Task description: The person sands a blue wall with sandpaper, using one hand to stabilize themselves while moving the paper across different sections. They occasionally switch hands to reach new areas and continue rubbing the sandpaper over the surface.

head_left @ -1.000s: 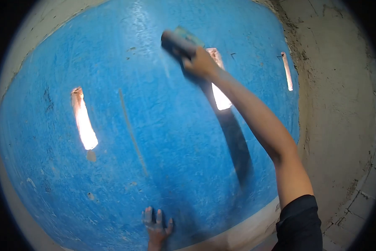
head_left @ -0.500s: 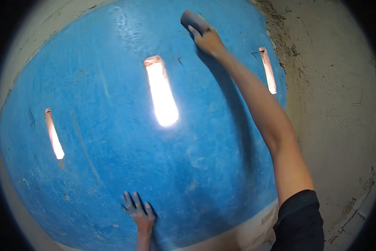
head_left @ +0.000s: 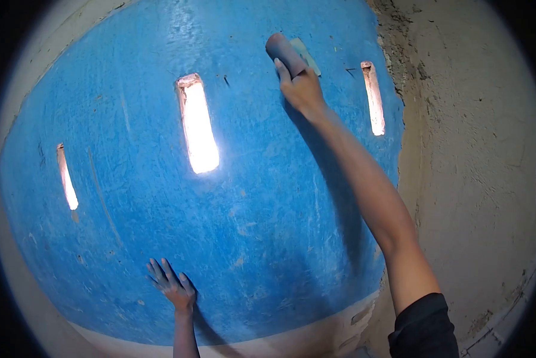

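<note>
My right hand point(head_left: 303, 92) is raised high on the blue wall point(head_left: 268, 203), closed around a piece of sandpaper point(head_left: 286, 55). The sandpaper has a curled grey-brown face, and a flat pale-green part point(head_left: 305, 55) shows behind it, close to the wall. My thumb lies along its near side, while the other fingers are mostly hidden. Lower down, my left hand point(head_left: 177, 291) has its fingers spread at the wall and holds nothing.
Three narrow bright slots pierce the wall: one left point(head_left: 67, 178), one central point(head_left: 199, 125) and one right point(head_left: 373, 98). Small dark nails point(head_left: 226, 80) stick out nearby. Rough grey plaster point(head_left: 465, 149) borders the blue on the right.
My right hand and the sandpaper have moved slightly down, and more of the pale-green part shows. The view has shifted, so the slots and my left hand appear further left.
</note>
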Motion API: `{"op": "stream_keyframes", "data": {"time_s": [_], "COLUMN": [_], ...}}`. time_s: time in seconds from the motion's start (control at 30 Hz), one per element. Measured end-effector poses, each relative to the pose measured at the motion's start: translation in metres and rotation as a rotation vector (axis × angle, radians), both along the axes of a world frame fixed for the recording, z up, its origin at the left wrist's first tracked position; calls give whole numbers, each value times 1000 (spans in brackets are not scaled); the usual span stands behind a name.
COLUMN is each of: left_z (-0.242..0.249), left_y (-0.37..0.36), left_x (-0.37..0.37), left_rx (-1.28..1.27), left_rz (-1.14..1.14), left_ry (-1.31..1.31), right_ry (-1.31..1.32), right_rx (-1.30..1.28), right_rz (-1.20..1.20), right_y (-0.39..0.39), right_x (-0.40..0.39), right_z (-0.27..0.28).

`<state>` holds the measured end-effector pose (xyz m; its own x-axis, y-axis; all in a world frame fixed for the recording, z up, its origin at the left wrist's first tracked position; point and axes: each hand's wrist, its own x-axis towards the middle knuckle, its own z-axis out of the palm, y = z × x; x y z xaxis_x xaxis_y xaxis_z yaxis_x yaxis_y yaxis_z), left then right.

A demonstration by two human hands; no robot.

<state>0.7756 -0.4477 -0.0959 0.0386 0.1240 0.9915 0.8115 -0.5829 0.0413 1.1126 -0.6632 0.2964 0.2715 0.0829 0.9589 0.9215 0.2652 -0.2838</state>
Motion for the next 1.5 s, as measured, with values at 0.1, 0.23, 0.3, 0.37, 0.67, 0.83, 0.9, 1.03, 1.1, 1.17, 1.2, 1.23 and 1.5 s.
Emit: {"op": "stream_keyframes", "data": {"time_s": [0.1,0.23,0.3,0.37,0.67,0.83,0.9,1.03,1.1,1.17,1.2,1.23,1.5], "left_z": [16,26,24,28,21,23,22,23,23,21,20,21,15], "left_y": [-11,-7,-2,0,1,1,0,1,1,2,3,4,7], "left_x": [3,1,1,0,-2,-6,-6,-9,-7,-7,-8,-7,-17], "left_rx": [-22,-17,18,37,8,18,13,41,35,32,33,42,29], "left_rz": [-108,-58,-41,-51,-58,-86,-93,-94,-129,-135,-136,-141,-183], "left_ry": [-69,-33,-16,-25,-17,0,9,8,-18,-18,-18,-23,40], "right_ry": [-378,-545,-520,-532,-197,-390,-411,-483,-443,-312,-241,-211,-455], "right_rx": [211,-78,-37,66,12,27,9,79,45,98,187,182,169], "right_rz": [-130,-70,-59,-95,-137,-84,-84,-111,-141,-147,-155,-159,-202], "right_y": [19,2,5,10,22,12,9,12,18,29,34,38,29], "right_x": [6,1,15,11,-10,-15,-13,-23,-29,-31,-36,-39,-53], "right_z": [-49,-179,-167,-129,63,-66,-116,-96,-45,22,41,42,-142]}}
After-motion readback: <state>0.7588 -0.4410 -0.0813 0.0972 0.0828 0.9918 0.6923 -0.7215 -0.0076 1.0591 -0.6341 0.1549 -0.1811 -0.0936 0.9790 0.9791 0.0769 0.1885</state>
